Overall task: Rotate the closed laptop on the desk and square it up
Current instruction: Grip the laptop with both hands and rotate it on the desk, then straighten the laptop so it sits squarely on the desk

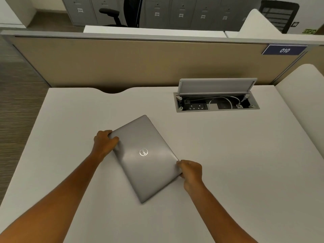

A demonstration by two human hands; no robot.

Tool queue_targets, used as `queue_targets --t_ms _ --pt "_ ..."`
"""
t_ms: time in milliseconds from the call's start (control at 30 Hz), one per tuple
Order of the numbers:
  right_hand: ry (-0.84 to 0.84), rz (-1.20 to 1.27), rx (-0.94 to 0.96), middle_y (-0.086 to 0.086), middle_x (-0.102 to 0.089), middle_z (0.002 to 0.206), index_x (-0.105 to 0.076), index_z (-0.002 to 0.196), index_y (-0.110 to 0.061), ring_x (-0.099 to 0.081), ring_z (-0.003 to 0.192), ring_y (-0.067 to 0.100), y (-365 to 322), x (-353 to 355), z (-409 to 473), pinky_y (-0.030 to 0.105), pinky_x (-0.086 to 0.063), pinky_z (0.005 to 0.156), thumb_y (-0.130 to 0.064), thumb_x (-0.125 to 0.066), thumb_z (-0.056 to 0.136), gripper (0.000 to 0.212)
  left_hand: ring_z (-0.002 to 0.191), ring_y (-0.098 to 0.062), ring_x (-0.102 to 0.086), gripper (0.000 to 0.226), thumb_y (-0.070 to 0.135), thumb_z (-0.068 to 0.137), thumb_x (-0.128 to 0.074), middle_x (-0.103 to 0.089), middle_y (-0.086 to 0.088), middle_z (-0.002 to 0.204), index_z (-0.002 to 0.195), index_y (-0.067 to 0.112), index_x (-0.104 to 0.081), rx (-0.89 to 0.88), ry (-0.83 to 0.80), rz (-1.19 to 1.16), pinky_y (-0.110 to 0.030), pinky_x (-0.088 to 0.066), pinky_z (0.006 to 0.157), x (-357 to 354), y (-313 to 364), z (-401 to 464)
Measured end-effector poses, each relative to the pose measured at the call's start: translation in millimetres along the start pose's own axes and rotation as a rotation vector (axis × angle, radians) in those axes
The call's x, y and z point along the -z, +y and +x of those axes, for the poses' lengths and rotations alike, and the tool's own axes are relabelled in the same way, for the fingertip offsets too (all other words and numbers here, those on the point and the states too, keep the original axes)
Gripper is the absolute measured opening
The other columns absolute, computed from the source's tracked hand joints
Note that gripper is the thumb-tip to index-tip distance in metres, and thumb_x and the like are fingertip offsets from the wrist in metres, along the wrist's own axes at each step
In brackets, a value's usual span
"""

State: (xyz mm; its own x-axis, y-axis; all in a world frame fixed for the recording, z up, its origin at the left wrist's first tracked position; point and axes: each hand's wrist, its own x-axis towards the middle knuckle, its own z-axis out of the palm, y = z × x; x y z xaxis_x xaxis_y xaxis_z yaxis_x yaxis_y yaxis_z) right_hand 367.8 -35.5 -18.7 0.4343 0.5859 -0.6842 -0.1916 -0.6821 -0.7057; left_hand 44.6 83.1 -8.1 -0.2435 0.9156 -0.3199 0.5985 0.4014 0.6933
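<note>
Fingers (112, 135) of two hands grip one skewed laptop (145, 158).

soft even overhead light, faint shadows, mild glare, wide-angle edge bending, slightly soft

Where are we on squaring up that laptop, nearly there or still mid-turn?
Done: the laptop is closed and lies on the desk. In hand: the left hand grips its far-left corner and the right hand its right corner. Left: it sits clearly diagonal to the desk's edges, so the turn needs finishing, then aligning and letting go.
</note>
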Motion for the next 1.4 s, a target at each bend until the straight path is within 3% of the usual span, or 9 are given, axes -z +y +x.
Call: queue_targets --t_ms 167,433,700,767,833,933,1067,1267,1400 --pt "0.067 0.052 -0.027 0.009 -0.052 0.084 -0.067 0.076 -0.004 -0.046 0.084 0.024 -24.9 4.4 22.0 0.039 -0.040 0.074 -0.003 -0.075 0.082 0.010 0.092 -0.037 -0.068 0.021 0.020 0.085 -0.068 -0.071 -0.014 0.097 0.101 0.009 -0.074 0.006 0.016 -0.037 -0.038 -0.053 0.076 0.2 -18.6 -26.7" --pt "0.058 0.041 0.031 0.010 -0.052 0.083 -0.060 0.081 -0.012 -0.047 0.082 0.024 -66.6 0.7 46.8 0.039 -0.041 0.072 -0.008 -0.076 0.086 0.017 0.070 -0.035 -0.067 0.007 0.011 0.084 -0.069 -0.072 -0.022 0.083 0.086 0.017 -0.071 0.036 0.025 -0.138 -0.034 -0.051 0.060 -3.8 -40.2 -73.5" --pt "0.021 0.017 0.079 0.012 -0.055 0.087 -0.062 0.083 -0.010 -0.049 0.084 0.026 -89.5 -5.3 54.1 0.039 -0.039 0.075 -0.009 -0.072 0.090 0.012 0.058 -0.009 -0.062 0.063 0.012 0.090 -0.073 -0.066 0.009 0.064 0.072 0.072 -0.065 0.028 0.045 -0.208 -0.023 -0.048 0.059 -12.9 -54.6 -108.3" --pt "0.011 0.012 0.086 0.012 -0.052 0.088 -0.059 0.084 -0.011 -0.046 0.085 0.026 -89.0 -5.4 53.9 0.039 -0.038 0.075 -0.010 -0.071 0.091 0.015 0.073 -0.010 -0.072 0.047 0.015 0.091 -0.074 -0.074 0.011 0.074 0.081 0.061 -0.072 0.012 0.059 -0.190 -0.024 -0.052 0.063 -13.6 -58.5 -111.3" --pt "-0.007 0.009 0.105 0.010 -0.049 0.088 -0.056 0.083 -0.012 -0.042 0.086 0.025 -84.9 -4.1 52.4 0.040 -0.035 0.076 -0.011 -0.070 0.091 0.016 0.089 -0.021 -0.072 0.024 0.020 0.092 -0.076 -0.075 0.002 0.098 0.113 0.033 -0.078 0.033 0.079 -0.158 -0.030 -0.053 0.073 -13.4 -59.7 -113.0" --pt "-0.020 0.013 0.144 0.001 -0.052 0.082 -0.053 0.075 -0.020 -0.045 0.090 0.023 -71.8 2.3 47.4 0.036 -0.042 0.077 -0.011 -0.072 0.093 0.028 0.097 -0.025 -0.065 0.051 0.029 0.092 -0.078 -0.070 -0.012 0.119 0.135 0.004 -0.068 0.073 0.092 -0.116 -0.040 -0.056 0.090 -13.4 -57.0 -107.2" --pt "-0.034 0.022 0.143 0.000 -0.059 0.097 -0.062 0.095 -0.025 -0.055 0.097 0.024 -45.3 13.3 30.1 0.040 -0.052 0.092 -0.014 -0.073 0.095 0.015 0.093 -0.023 -0.062 0.052 0.033 0.092 -0.078 -0.072 -0.010 0.112 0.133 0.002 -0.069 0.076 0.055 -0.131 -0.036 -0.054 0.087 -13.1 -44.5 -93.2" --pt "-0.051 0.017 0.097 0.008 -0.052 0.088 -0.057 0.086 -0.012 -0.046 0.087 0.024 0.2 22.2 2.0 0.041 -0.040 0.080 -0.014 -0.068 0.090 0.012 0.106 -0.027 -0.062 0.059 0.038 0.095 -0.075 -0.065 -0.003 0.117 0.144 0.008 -0.062 0.112 -0.029 -0.211 -0.039 -0.052 0.091 -18.3 -16.7 -57.3" --pt "-0.023 0.016 0.061 0.009 -0.063 0.095 -0.064 0.100 0.008 -0.055 0.089 0.024 13.7 22.6 -1.8 0.039 -0.047 0.083 -0.012 -0.070 0.094 0.021 0.109 -0.025 -0.059 0.056 0.039 0.097 -0.071 -0.063 0.000 0.121 0.143 0.010 -0.062 0.116 -0.061 -0.241 -0.038 -0.046 0.094 -21.8 -3.2 -35.6"
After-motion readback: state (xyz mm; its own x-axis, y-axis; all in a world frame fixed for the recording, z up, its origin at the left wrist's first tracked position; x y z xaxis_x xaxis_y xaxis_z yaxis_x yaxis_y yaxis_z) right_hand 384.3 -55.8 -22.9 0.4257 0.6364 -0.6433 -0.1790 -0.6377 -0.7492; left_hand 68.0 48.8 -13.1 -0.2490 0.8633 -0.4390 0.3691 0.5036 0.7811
